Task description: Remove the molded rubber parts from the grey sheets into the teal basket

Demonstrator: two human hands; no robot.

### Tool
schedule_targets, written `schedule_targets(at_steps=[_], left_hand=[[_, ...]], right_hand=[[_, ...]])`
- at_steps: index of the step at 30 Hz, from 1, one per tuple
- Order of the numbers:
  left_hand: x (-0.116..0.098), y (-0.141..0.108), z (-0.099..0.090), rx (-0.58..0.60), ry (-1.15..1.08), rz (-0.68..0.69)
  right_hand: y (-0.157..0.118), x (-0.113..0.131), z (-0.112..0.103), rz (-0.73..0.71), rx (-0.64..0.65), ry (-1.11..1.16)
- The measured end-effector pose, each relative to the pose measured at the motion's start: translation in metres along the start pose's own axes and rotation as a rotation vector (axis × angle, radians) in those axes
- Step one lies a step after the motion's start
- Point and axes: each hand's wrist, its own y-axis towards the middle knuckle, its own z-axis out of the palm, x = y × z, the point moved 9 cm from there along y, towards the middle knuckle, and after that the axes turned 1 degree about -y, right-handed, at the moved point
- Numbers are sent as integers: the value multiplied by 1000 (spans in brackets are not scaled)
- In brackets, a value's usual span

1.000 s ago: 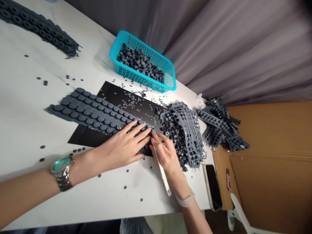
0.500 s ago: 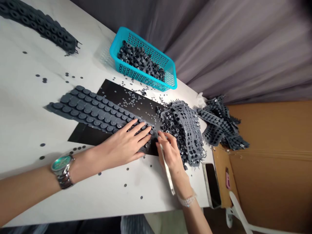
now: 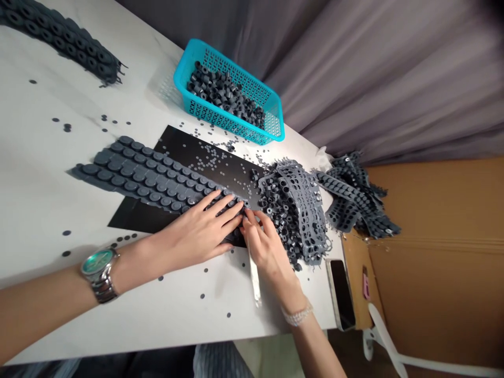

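Note:
A grey rubber sheet of round caps [image 3: 157, 176] lies across a black mat [image 3: 137, 214]. My left hand [image 3: 205, 226], with a watch on its wrist, presses flat on the sheet's right end, fingers spread. My right hand [image 3: 263, 241] is closed around a slim white tool [image 3: 255, 281] whose tail sticks out toward the table's near edge. Its fingertips meet the sheet's right end beside my left fingers; the tool's tip is hidden there. Right of that hand is a heap of small grey rubber rings [image 3: 277, 212], with a perforated grey sheet [image 3: 305, 215] lying over it.
A turquoise basket [image 3: 232, 123] of grey rubber pieces stands at the back. Small grey discs [image 3: 212, 157] are scattered over mat and table. A studded strip [image 3: 59, 39] lies far left. More grey strips [image 3: 354, 197] are piled at right, near a phone [image 3: 342, 295] and pink cutter [image 3: 366, 283].
My right hand has shifted left to the end of the sheet, and the white tool has swung more upright in the view. My left hand stays on the sheet.

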Motion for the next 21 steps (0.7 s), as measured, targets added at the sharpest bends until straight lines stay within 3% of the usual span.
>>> schedule_targets(at_steps=[3,8,10,17,21], left_hand=[[1,0,0,-2,-11,4],[1,0,0,-8,-22,3],[1,0,-1,-17,-23,2],[1,0,-6,-57,-28,-25],[2,0,-7,-54,-41,-31]], right_hand=[[-4,-5,1,69,-38,54],[-23,-40,-13,357,-324,125],[-26,-46,-16,400,-360,112],[-8,-9,-12,113,-186,85],[-5,-2,-10,75,-150,74]])
